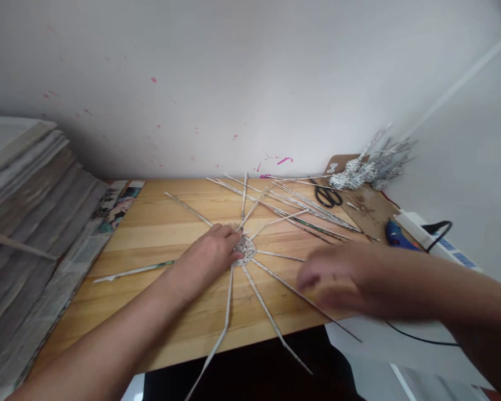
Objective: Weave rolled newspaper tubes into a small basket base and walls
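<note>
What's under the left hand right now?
The round, grey-white woven paper disc, on the light-brown wooden table. Its right part shows; whatever the bare left hand covers cannot be seen.

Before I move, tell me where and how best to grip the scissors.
Probably by the handle loops, your right hand coming from the near side: the scissors lie with their loops towards you and the blade end towards the wall.

Your bare left forearm (137, 317) slants in from the lower left, and your left hand (222, 245) lies low, its back upward and its fingers bent. Your right forearm (417, 284) reaches in from the right; your right hand (332, 278), well apart from the left, is too blurred to read its grip.
</note>
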The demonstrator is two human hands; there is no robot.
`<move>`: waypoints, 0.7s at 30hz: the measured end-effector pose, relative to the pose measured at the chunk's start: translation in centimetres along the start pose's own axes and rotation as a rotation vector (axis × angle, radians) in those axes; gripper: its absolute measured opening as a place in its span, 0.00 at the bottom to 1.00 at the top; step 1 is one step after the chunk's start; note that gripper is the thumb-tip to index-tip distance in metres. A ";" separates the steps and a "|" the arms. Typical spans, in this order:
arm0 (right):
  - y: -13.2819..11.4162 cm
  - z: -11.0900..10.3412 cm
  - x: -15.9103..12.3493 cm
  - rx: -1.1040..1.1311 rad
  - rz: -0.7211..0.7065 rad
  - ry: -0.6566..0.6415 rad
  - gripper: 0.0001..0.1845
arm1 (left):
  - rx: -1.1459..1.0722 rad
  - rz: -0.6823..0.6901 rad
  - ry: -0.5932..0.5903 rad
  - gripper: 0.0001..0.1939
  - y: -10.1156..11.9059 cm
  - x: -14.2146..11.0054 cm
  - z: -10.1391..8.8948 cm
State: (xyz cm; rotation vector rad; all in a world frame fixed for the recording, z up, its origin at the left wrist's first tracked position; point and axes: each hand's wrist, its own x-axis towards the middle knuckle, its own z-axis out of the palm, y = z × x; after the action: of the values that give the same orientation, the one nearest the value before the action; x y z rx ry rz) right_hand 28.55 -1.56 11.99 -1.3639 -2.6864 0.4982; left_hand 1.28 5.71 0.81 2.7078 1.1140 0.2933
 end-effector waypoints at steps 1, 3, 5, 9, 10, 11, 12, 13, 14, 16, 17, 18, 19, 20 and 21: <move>1.0 0.0 0.9 -0.012 0.029 -0.073 0.12 | 0.003 0.004 0.007 0.13 -0.1 0.0 0.1; 3.7 0.4 2.4 -0.131 0.253 0.012 0.15 | 0.004 0.018 0.026 0.12 -0.3 -0.1 0.5; 6.7 1.0 3.1 -0.221 0.403 0.075 0.19 | 0.000 0.035 0.041 0.12 -0.6 -0.1 0.8; 11.2 2.5 3.0 -0.188 0.467 0.099 0.10 | -0.013 0.031 0.028 0.12 -0.6 0.0 0.8; 11.7 2.8 2.8 -0.203 0.488 0.080 0.10 | -0.016 0.023 0.020 0.12 -0.5 0.0 0.7; 12.0 3.1 2.7 -0.222 0.516 0.063 0.10 | -0.019 0.017 0.009 0.13 -0.4 0.0 0.5; 12.0 3.3 2.6 -0.241 0.541 0.049 0.09 | -0.022 0.013 -0.005 0.13 -0.3 0.0 0.3; 11.8 3.5 2.6 -0.251 0.563 0.047 0.09 | -0.023 0.010 -0.015 0.13 -0.2 0.1 0.2; 11.5 3.7 2.6 -0.252 0.582 0.054 0.08 | -0.024 0.009 -0.021 0.13 -0.2 0.1 0.1; 10.7 3.8 2.8 -0.244 0.609 0.074 0.08 | -0.023 0.005 -0.009 0.12 -0.3 0.2 0.1; 10.2 3.8 2.9 -0.244 0.621 0.079 0.08 | -0.023 0.004 -0.002 0.12 -0.3 0.2 0.1; 9.8 3.7 3.0 -0.245 0.635 0.077 0.08 | -0.024 0.003 0.002 0.11 -0.3 0.2 0.1; 9.5 3.7 3.2 -0.250 0.647 0.071 0.09 | -0.025 0.001 -0.001 0.12 -0.3 0.2 0.1; 9.4 3.8 3.2 -0.259 0.653 0.063 0.09 | -0.027 -0.001 -0.011 0.12 -0.3 0.2 0.0; 9.4 3.8 3.2 -0.272 0.653 0.059 0.09 | -0.027 -0.004 -0.021 0.12 -0.3 0.2 0.0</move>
State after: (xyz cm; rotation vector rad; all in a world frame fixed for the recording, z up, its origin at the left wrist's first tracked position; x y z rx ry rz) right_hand 33.03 5.19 5.12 -2.2962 -2.2704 0.1193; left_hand 1.21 6.04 0.80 2.6782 1.1014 0.2762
